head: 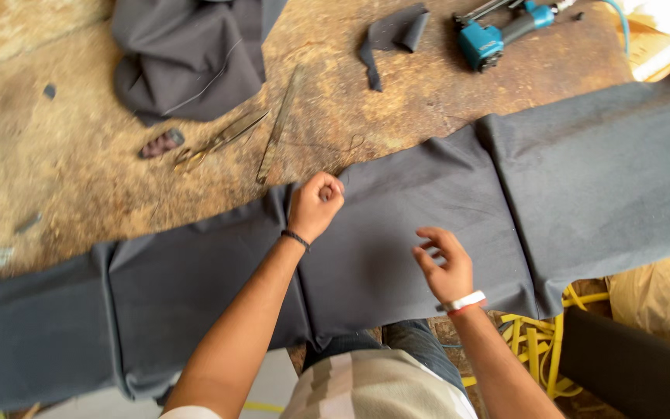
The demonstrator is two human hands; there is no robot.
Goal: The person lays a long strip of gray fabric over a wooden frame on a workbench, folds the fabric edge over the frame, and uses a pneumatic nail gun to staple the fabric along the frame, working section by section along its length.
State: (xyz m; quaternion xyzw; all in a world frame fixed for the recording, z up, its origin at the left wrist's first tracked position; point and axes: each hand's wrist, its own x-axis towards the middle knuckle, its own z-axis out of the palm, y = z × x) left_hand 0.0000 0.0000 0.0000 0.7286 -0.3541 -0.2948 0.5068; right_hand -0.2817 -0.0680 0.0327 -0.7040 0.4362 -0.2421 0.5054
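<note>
A long strip of dark grey fabric (443,209), sewn in several panels, lies across a worn brown worktable (63,163). My left hand (316,203) is closed into a fist at the fabric's far edge, pinching it near a seam. My right hand (443,264) hovers just above the middle panel with fingers apart and curled, holding nothing. A dark band sits on my left wrist and a white one on my right.
Scissors (222,140) and a metal ruler (275,128) lie on the table beyond the fabric. A bundle of grey cloth (188,54), a small grey scrap (391,35) and a blue power tool (498,35) sit at the back. Yellow straps (540,341) lie below right.
</note>
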